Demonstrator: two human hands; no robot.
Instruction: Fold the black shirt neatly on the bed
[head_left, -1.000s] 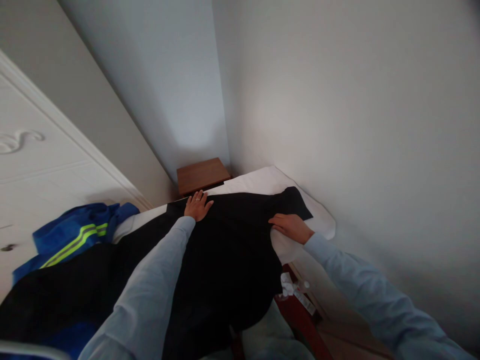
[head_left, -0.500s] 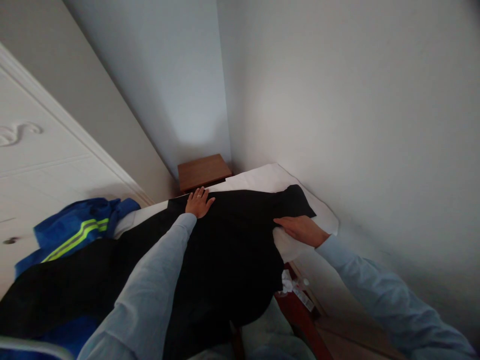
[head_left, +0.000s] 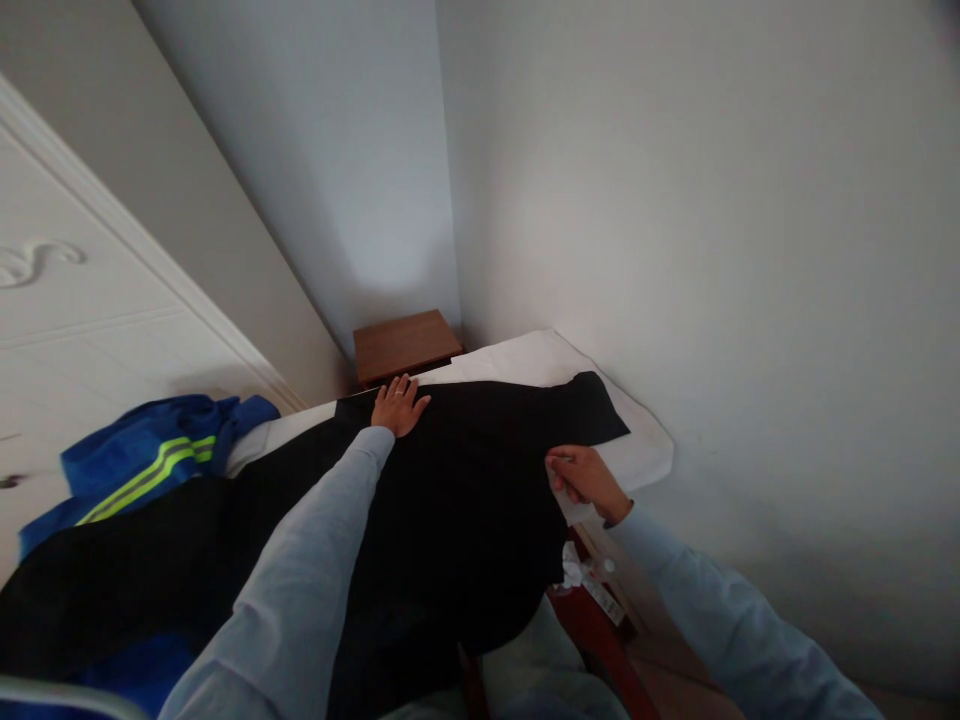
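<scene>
A black garment (head_left: 465, 520) lies spread over a board covered in white cloth (head_left: 645, 440). A short sleeve-like flap of it reaches right across the white cover. My left hand (head_left: 400, 405) rests flat on the garment's far edge, fingers spread, a ring on one finger. At the garment's right edge, below the flap, my right hand (head_left: 589, 475) is closed in a pinch with its fingertips on the black cloth. The garment's left part trails down toward the lower left.
A blue garment with yellow reflective stripes (head_left: 150, 460) is heaped at the left by a white wardrobe (head_left: 90, 330). A brown wooden stand (head_left: 405, 345) sits in the wall corner. Crumpled white paper (head_left: 574, 570) lies beneath the board, beside a red-brown piece of furniture (head_left: 600, 635).
My right hand has moved slightly down and toward me, and its outstretched fingers have closed into a pinch at the garment's edge. My left hand stays in place.
</scene>
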